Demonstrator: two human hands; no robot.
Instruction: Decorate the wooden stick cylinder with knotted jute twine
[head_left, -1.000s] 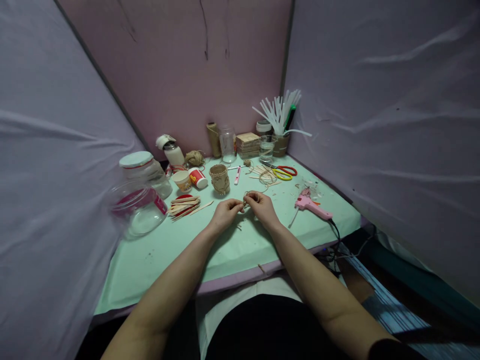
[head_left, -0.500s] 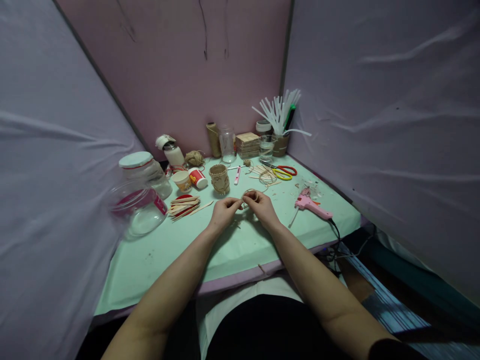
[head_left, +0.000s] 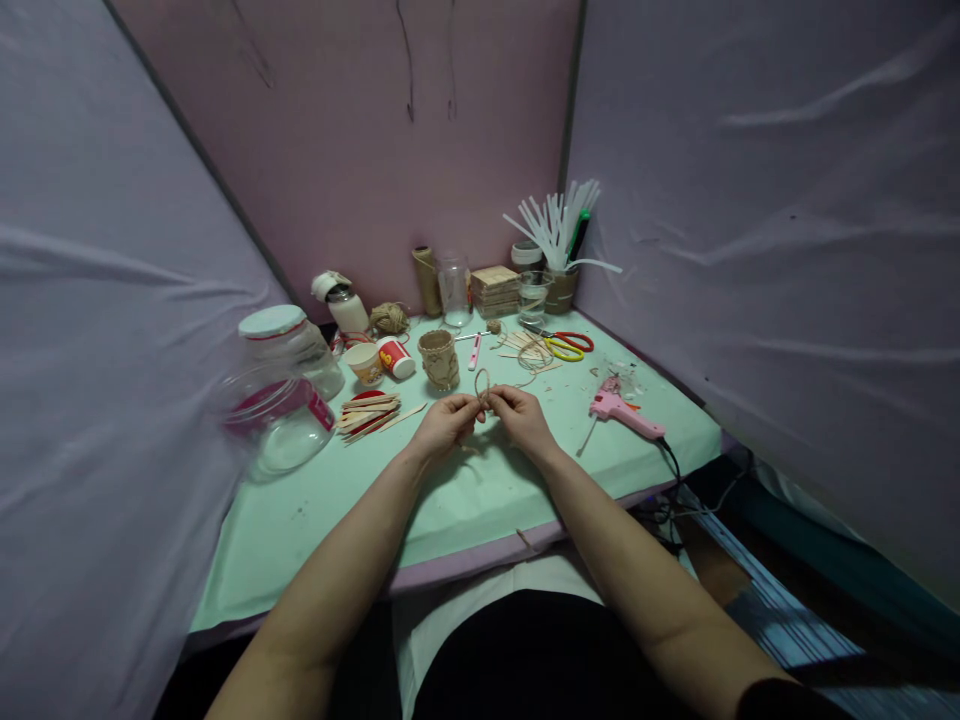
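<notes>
My left hand (head_left: 448, 424) and my right hand (head_left: 520, 414) meet over the front middle of the table, fingertips pinched close together. Between them they hold a piece of twine (head_left: 482, 379), and a small loop of it stands up above the fingers. Just beyond my hands stands a tan cup (head_left: 439, 361) with twine decoration on its side. A thin strand trails from near my right hand toward loose coils of twine (head_left: 535, 354) lying by wooden sticks. How the twine crosses inside my fingertips is hidden.
On the right lies a pink glue gun (head_left: 627, 412) with its cord over the edge. Scissors (head_left: 567, 345) and a pink cutter (head_left: 475, 352) lie behind my hands. To the left are craft sticks (head_left: 367, 412), paper cups (head_left: 396, 357) and a clear jar (head_left: 289, 440).
The twine loop has turned from lying over my right fingers to standing upright between both hands. My hands have shifted slightly; the things on the table have stayed put.
</notes>
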